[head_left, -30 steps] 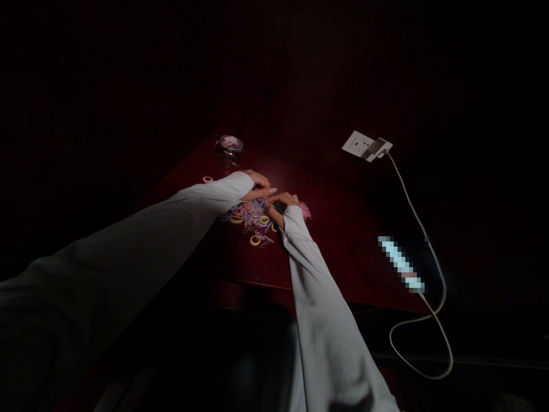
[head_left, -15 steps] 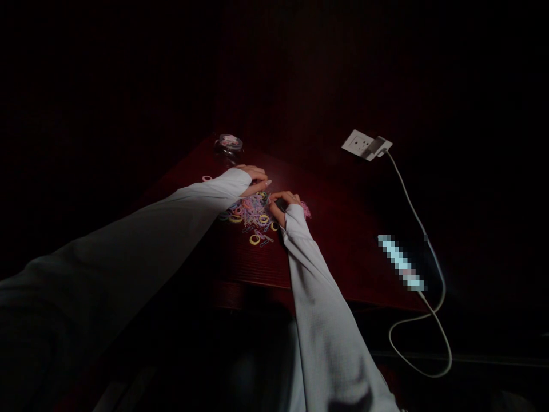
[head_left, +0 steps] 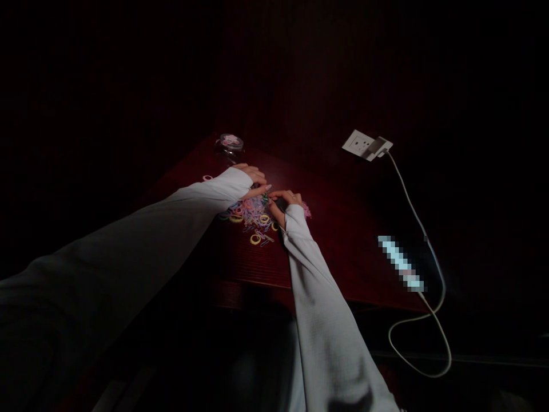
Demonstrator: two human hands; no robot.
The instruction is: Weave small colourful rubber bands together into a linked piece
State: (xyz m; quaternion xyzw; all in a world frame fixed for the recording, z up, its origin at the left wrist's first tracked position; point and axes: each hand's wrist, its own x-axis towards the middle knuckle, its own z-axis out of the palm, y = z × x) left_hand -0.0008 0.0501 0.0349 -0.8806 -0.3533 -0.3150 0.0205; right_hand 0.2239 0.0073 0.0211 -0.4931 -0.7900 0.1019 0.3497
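A heap of small coloured elastic bands (head_left: pixel 251 213) lies on the dark red table (head_left: pixel 338 240). My left hand (head_left: pixel 254 176) hovers over the far side of the heap, fingers bent and held together, long nails pointing right. My right hand (head_left: pixel 286 199) rests at the heap's right edge, its fingertips pinched close to the left hand's. A tiny green bit (head_left: pixel 265 197) shows between the two sets of fingertips; I cannot make out which hand holds it. A pink clump (head_left: pixel 306 209) sits just right of my right wrist. Both arms wear pale long sleeves.
A small glass jar (head_left: pixel 229 146) with pink bands inside stands behind the hands. One loose band (head_left: pixel 207 178) lies to the left. A white wall socket with a charger (head_left: pixel 368 146) feeds a cable (head_left: pixel 418 223) to a lit phone (head_left: pixel 401 264). The surroundings are dark.
My left hand has risen a little and drawn back from the heap, then its fingertips came down toward the right hand's. The right hand has hardly moved.
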